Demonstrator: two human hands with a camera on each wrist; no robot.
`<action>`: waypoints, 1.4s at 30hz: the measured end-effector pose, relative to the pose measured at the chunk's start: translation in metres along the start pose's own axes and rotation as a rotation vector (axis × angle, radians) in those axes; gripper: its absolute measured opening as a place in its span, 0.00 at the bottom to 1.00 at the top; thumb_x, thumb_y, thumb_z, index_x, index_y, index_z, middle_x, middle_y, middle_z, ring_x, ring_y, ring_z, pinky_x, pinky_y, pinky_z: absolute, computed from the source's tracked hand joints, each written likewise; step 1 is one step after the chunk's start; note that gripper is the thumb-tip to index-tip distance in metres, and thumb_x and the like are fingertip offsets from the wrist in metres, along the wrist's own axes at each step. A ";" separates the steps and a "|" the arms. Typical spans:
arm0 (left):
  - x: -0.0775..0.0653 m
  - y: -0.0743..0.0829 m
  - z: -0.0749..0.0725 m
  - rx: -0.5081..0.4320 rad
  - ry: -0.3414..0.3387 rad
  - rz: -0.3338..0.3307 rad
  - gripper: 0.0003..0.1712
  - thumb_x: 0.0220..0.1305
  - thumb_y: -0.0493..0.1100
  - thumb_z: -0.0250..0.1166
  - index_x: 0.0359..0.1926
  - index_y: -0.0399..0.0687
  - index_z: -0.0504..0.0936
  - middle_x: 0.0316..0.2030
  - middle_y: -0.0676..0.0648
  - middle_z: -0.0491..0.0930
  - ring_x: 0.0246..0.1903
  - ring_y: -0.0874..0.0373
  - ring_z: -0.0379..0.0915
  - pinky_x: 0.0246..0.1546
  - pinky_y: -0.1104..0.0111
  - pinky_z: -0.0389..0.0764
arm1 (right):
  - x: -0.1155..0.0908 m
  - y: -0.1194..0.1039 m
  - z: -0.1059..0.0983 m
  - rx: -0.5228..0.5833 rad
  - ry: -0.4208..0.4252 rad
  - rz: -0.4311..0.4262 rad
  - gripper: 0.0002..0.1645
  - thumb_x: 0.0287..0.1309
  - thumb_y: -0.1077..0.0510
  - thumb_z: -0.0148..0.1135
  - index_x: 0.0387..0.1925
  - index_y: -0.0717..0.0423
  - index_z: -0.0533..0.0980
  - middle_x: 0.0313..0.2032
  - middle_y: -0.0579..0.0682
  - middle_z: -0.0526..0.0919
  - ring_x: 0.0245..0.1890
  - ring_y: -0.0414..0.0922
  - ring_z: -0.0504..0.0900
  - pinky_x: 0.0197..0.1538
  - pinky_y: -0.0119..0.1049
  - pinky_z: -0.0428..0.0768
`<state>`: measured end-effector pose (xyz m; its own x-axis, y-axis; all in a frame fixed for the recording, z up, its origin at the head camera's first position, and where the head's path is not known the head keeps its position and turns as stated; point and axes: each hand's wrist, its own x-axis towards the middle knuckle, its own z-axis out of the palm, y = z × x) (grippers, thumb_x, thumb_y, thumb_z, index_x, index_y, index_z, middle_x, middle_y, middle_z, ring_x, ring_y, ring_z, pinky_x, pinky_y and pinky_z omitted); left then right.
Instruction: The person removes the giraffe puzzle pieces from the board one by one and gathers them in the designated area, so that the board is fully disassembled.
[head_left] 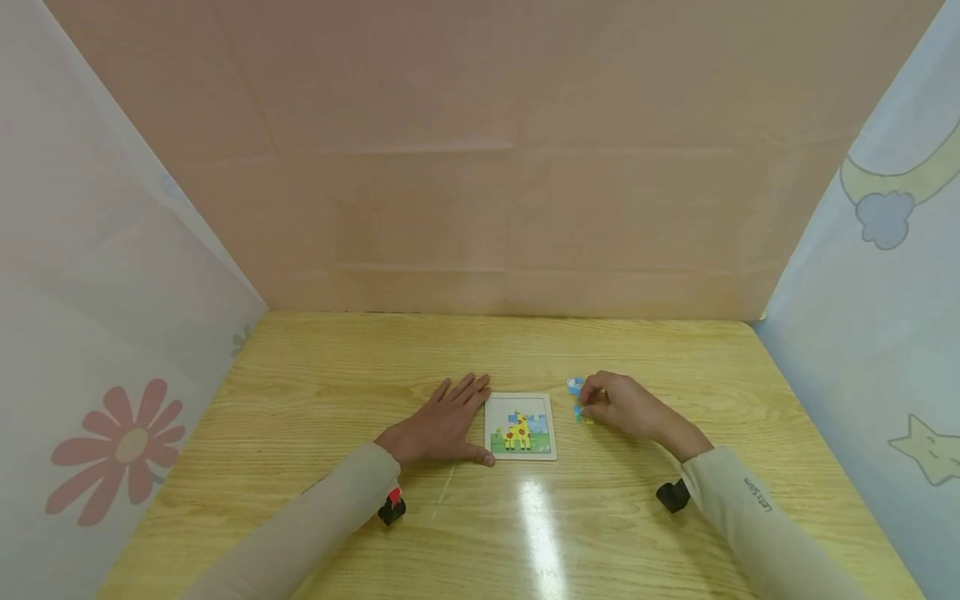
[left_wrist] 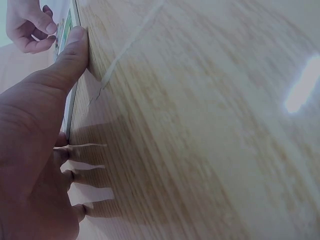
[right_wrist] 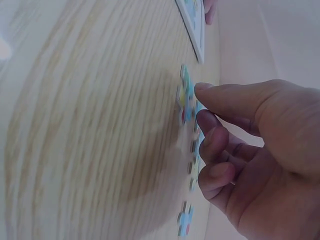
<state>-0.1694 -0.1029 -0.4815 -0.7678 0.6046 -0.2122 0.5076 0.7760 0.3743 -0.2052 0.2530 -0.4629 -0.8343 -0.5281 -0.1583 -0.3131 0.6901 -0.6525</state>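
A square jigsaw puzzle board (head_left: 553, 427) with a white frame lies on the table, partly filled with pieces that show a yellow giraffe. My left hand (head_left: 442, 423) spreads along its left side, thumb at the near corner and fingertips by the far corner. To the right of the board, my right hand (head_left: 622, 407) is low over loose puzzle pieces. Its thumb and bent fingers stand slightly apart, tips right at a blue and yellow puzzle piece (right_wrist: 185, 97) in the right wrist view. Part of the loose group is hidden behind those fingers.
One light-blue puzzle piece (head_left: 575, 385) lies just beyond the right hand; another puzzle piece (right_wrist: 185, 220) sits apart in the right wrist view. The wooden table (head_left: 337, 375) meets a brown backdrop (head_left: 480, 208), with printed cloth sides. Black wrist cameras hang under both sleeves.
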 end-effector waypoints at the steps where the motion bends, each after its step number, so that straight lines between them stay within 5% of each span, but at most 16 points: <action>1: 0.000 0.000 0.000 0.001 -0.001 0.000 0.67 0.64 0.79 0.65 0.87 0.44 0.48 0.88 0.47 0.38 0.88 0.46 0.32 0.86 0.40 0.41 | 0.001 -0.001 0.001 -0.004 -0.001 -0.006 0.03 0.72 0.60 0.67 0.44 0.54 0.82 0.46 0.51 0.84 0.40 0.41 0.80 0.39 0.29 0.80; 20: 0.004 -0.001 0.000 0.034 -0.011 -0.015 0.68 0.63 0.80 0.64 0.87 0.47 0.48 0.88 0.49 0.37 0.88 0.48 0.31 0.87 0.42 0.41 | 0.025 -0.045 0.035 -0.186 -0.027 -0.121 0.15 0.67 0.56 0.73 0.52 0.55 0.84 0.47 0.46 0.86 0.47 0.41 0.84 0.52 0.40 0.84; 28: 0.003 -0.001 -0.001 0.018 -0.009 -0.005 0.67 0.64 0.80 0.64 0.87 0.46 0.48 0.88 0.48 0.37 0.88 0.47 0.32 0.86 0.41 0.42 | 0.037 -0.059 0.044 -0.226 -0.081 -0.111 0.23 0.67 0.50 0.73 0.59 0.55 0.82 0.47 0.45 0.83 0.47 0.40 0.82 0.52 0.41 0.84; 42: 0.002 0.000 -0.001 0.020 -0.017 -0.018 0.67 0.64 0.79 0.64 0.87 0.45 0.48 0.88 0.48 0.38 0.88 0.47 0.32 0.87 0.41 0.41 | 0.050 -0.074 0.048 -0.211 -0.161 -0.041 0.19 0.66 0.53 0.75 0.54 0.54 0.81 0.42 0.44 0.82 0.41 0.40 0.79 0.49 0.41 0.82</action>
<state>-0.1714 -0.1014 -0.4810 -0.7701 0.5933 -0.2342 0.5018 0.7902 0.3519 -0.2018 0.1516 -0.4582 -0.7409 -0.6185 -0.2618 -0.4473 0.7452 -0.4947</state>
